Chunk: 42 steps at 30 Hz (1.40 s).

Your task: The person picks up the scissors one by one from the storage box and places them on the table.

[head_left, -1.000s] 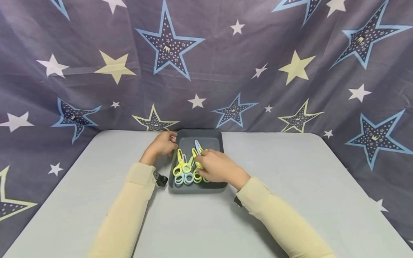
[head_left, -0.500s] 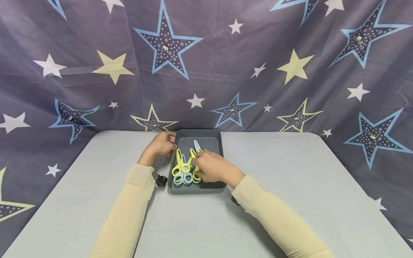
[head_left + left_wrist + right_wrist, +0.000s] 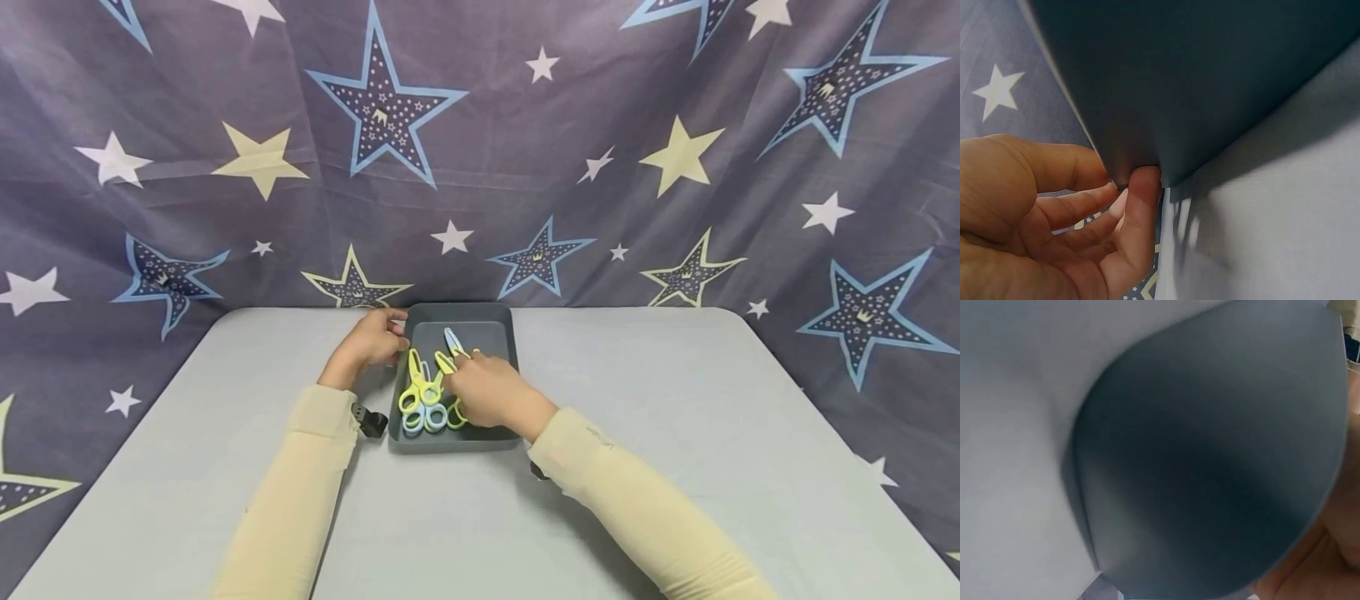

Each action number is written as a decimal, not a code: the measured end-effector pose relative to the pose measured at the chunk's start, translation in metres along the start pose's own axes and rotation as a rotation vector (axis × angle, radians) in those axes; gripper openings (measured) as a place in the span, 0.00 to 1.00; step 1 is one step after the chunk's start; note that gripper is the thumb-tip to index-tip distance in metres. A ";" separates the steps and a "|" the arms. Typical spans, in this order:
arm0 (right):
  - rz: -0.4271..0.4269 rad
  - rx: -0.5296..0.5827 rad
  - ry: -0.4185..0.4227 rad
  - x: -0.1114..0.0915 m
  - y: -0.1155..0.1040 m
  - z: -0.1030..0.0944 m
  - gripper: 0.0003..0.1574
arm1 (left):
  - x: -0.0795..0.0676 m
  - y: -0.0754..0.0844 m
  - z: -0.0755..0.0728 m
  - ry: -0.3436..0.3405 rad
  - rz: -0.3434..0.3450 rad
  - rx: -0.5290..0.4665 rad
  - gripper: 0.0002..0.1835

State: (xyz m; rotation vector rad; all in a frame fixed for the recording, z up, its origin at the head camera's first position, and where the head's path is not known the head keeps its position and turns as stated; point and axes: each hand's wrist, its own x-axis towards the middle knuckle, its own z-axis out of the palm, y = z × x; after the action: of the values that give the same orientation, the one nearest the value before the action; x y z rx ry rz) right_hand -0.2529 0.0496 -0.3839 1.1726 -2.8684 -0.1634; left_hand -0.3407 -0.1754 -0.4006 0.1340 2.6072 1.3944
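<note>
1. Pinching the far left corner of a gray tray (image 3: 455,444), the left hand (image 3: 370,340) bends its fingers against the outer wall.
2. Over the tray's middle, the right hand (image 3: 486,389) reaches among scissors (image 3: 417,379); its fingertips are hidden, so whether they clamp a pair cannot be told.
3. Yellow and blue scissors lie bunched toward the tray's left edge, blades toward its far edge.
4. Behind the worktop's (image 3: 637,400) far edge hangs star-print cloth (image 3: 480,142).

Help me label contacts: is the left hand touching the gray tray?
Touching. The left wrist view shows it: the left hand has a fingertip against the outer wall of the gray tray, with no gap between.
</note>
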 end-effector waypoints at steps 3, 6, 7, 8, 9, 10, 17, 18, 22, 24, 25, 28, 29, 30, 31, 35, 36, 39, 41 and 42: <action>0.002 -0.044 0.003 0.000 -0.002 0.000 0.19 | -0.001 0.001 0.000 0.000 -0.003 0.002 0.34; 0.006 -0.077 0.004 0.001 -0.004 0.000 0.17 | -0.002 0.001 0.000 -0.001 -0.009 -0.001 0.34; 0.009 -0.084 0.003 0.001 -0.005 0.000 0.17 | -0.002 0.002 -0.001 -0.002 -0.009 -0.002 0.34; 0.012 -0.091 0.001 0.001 -0.006 0.000 0.17 | -0.002 0.002 0.000 -0.003 -0.011 -0.004 0.34; 0.015 -0.098 -0.001 0.001 -0.006 0.000 0.16 | -0.002 0.002 -0.001 -0.004 -0.012 -0.005 0.34; 0.017 -0.104 -0.003 0.001 -0.007 0.000 0.16 | -0.002 0.002 -0.001 -0.006 -0.013 -0.005 0.34; 0.020 -0.127 -0.012 0.003 -0.008 0.001 0.16 | -0.002 0.002 -0.001 -0.010 -0.009 -0.014 0.34; 0.019 -0.127 -0.011 0.003 -0.008 0.001 0.16 | -0.002 0.002 -0.001 -0.011 -0.010 -0.017 0.34; 0.021 -0.116 -0.007 0.004 -0.007 0.002 0.16 | -0.002 0.002 -0.001 -0.013 -0.010 -0.025 0.34; 0.021 -0.106 -0.004 0.005 -0.006 0.002 0.17 | -0.002 0.002 -0.001 -0.012 -0.011 -0.025 0.34; 0.022 -0.099 -0.003 0.005 -0.005 0.002 0.17 | -0.001 0.002 0.000 -0.011 -0.011 -0.025 0.34; 0.023 -0.080 0.000 0.005 -0.004 0.002 0.17 | -0.001 0.001 -0.001 -0.011 -0.007 -0.021 0.34; 0.025 -0.075 -0.001 0.005 -0.003 0.002 0.17 | 0.000 0.000 -0.001 -0.010 -0.007 -0.021 0.34; 0.025 -0.070 0.000 0.004 -0.003 0.002 0.17 | 0.000 0.000 -0.001 -0.010 -0.006 -0.022 0.34; 0.026 -0.067 0.000 0.004 -0.003 0.002 0.17 | 0.000 -0.001 -0.001 -0.010 -0.005 -0.024 0.34; 0.026 -0.059 0.001 0.003 -0.003 0.001 0.18 | -0.001 -0.001 0.000 -0.011 -0.003 -0.034 0.34; 0.024 -0.056 0.002 0.003 -0.003 0.000 0.18 | -0.001 -0.001 0.000 -0.010 -0.002 -0.035 0.34; 0.023 -0.056 0.003 0.003 -0.003 -0.001 0.18 | 0.000 -0.002 0.000 -0.009 -0.003 -0.034 0.34; 0.028 -0.054 0.006 0.003 -0.002 -0.001 0.18 | 0.000 -0.002 0.000 -0.008 -0.006 -0.032 0.34; 0.031 -0.055 0.010 0.002 -0.002 -0.001 0.19 | 0.000 -0.002 0.000 -0.008 -0.009 -0.033 0.34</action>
State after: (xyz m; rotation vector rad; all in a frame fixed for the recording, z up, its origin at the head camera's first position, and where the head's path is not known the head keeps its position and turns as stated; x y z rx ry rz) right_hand -0.2532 0.0465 -0.3827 1.1153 -2.8523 -0.2326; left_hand -0.3403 -0.1766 -0.4019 0.1235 2.5741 1.4297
